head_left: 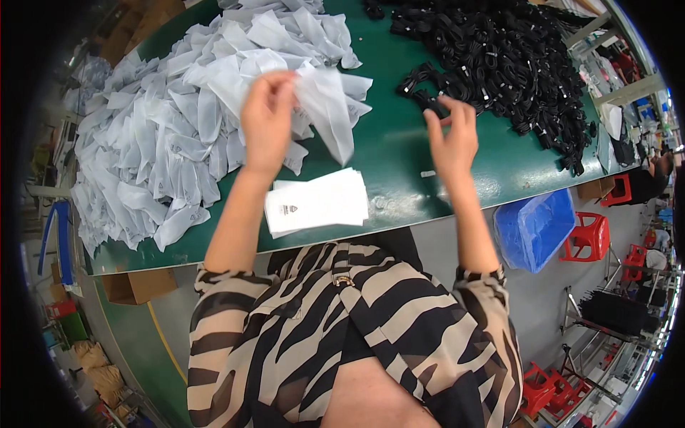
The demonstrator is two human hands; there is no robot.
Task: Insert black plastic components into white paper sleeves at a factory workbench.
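My left hand [268,121] is closed in a pinch at the top corner of a pale translucent bag [330,118], which slants down to the right beside the heap. Behind it spreads a large heap of similar filled bags [157,135]. Over the green table, my right hand [454,135] has thumb and fingers apart, close to a coiled black cable [426,100] at the edge of a big pile of black cables [499,57]. A stack of flat white bags [317,203] with small dark print lies at the front edge, between my forearms.
The green tabletop [389,153] carries a small white piece [427,174] near my right wrist. Right of me, below the table edge, stands a blue bin with a liner [535,228], then a red stool [589,237]. An open cardboard box [139,285] is under the left side.
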